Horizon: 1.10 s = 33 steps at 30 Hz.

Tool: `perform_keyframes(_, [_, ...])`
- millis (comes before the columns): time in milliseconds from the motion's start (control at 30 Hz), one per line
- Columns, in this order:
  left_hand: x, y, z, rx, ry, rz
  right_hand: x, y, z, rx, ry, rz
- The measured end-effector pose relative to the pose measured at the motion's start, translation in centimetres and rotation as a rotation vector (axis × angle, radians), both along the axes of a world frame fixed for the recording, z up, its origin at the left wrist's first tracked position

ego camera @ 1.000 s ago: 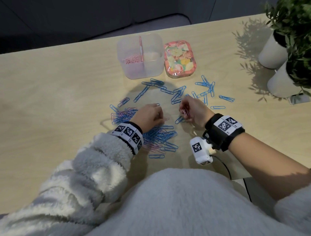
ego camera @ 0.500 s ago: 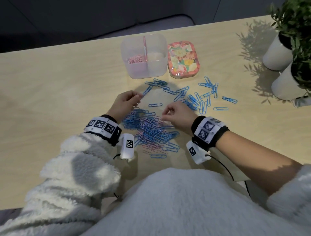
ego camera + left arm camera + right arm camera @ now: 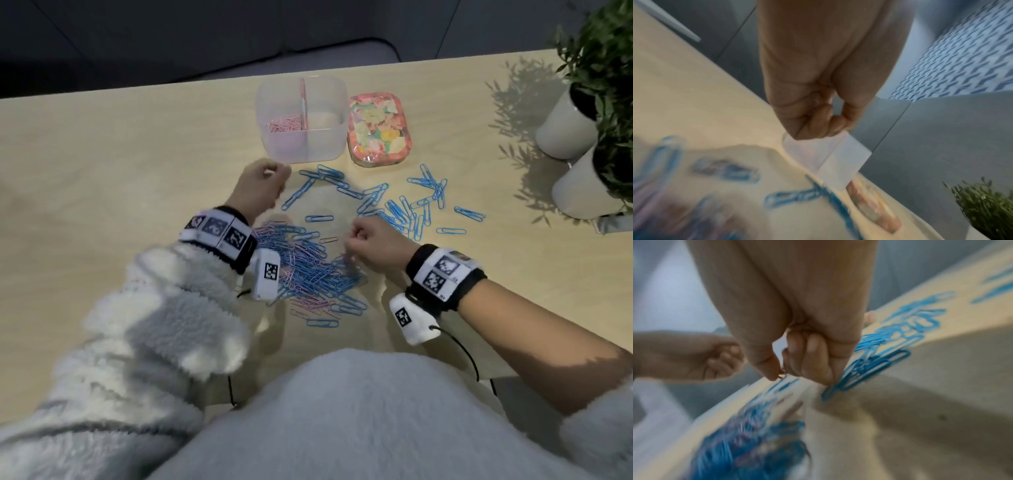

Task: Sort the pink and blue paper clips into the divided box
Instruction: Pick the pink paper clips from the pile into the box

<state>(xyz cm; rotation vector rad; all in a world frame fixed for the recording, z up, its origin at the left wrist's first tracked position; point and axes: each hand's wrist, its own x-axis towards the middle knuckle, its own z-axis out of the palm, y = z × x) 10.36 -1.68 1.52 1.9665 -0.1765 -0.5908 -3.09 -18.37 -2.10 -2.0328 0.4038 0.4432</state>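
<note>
The clear divided box (image 3: 301, 147) stands at the table's far side, with pink clips (image 3: 284, 123) in its back-left compartment. My left hand (image 3: 279, 178) hovers just in front of the box's left corner, fingers curled tight against the thumb (image 3: 824, 118), seemingly pinching a pink clip that is mostly hidden. My right hand (image 3: 352, 236) is at the right edge of the mixed blue and pink pile (image 3: 308, 263). Its thumb and forefinger pinch a small pink clip (image 3: 782, 375). Loose blue clips (image 3: 404, 212) lie spread to its right.
A floral tin (image 3: 378, 128) sits right of the box. Two white plant pots (image 3: 565, 126) (image 3: 582, 185) stand at the far right. A single pink clip (image 3: 329, 239) lies between my hands. Bare tabletop (image 3: 120, 171) stretches to the left.
My left hand has left the pile and risen toward the box's front left corner. My right hand has slid left from the blue clips to the pile's edge.
</note>
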Motion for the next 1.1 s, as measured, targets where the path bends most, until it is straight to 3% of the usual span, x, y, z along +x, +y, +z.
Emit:
perform_keyframes(167, [5.9, -3.6, 2.9, 0.041, -0.216, 0.095, 1.4, -2.3, 2.0, 0.293, 0.058, -0.276])
perform_keyframes(267, [8.7, -5.0, 3.1, 0.054, -0.136, 0.155, 2.9, -3.1, 3.4, 0.418, 0.040, -0.285])
perform_keyframes(333, [9.7, -5.4, 3.0, 0.039, -0.073, 0.177, 4.1, -3.5, 4.5, 0.389, -0.018, -0.227])
perform_keyframes(467, [9.2, -5.6, 2.8, 0.005, -0.074, 0.183, 8.0, -3.4, 6.4, 0.284, -0.122, -0.219])
perform_keyframes(600, [7.4, -3.4, 2.4, -0.154, -0.139, 0.230, 13.9, -1.0, 7.8, 0.452, -0.152, -0.347])
perform_keyframes(667, [5.7, -1.1, 2.0, -0.148, -0.204, 0.217, 16.3, 0.3, 8.3, 0.498, -0.166, -0.364])
perform_keyframes(867, [-1.3, 7.2, -1.0, 0.129, -0.202, 0.073, 20.6, 3.3, 8.0, 0.257, -0.069, -0.196])
perform_keyframes(1000, [-4.2, 12.1, -3.6, 0.318, -0.143, -0.005, 20.9, 3.4, 7.7, -0.046, -0.135, -0.045])
perform_keyframes(1100, [-6.2, 13.9, -4.5, 0.304, -0.072, 0.052, 19.8, 4.3, 7.4, -0.092, -0.227, -0.053])
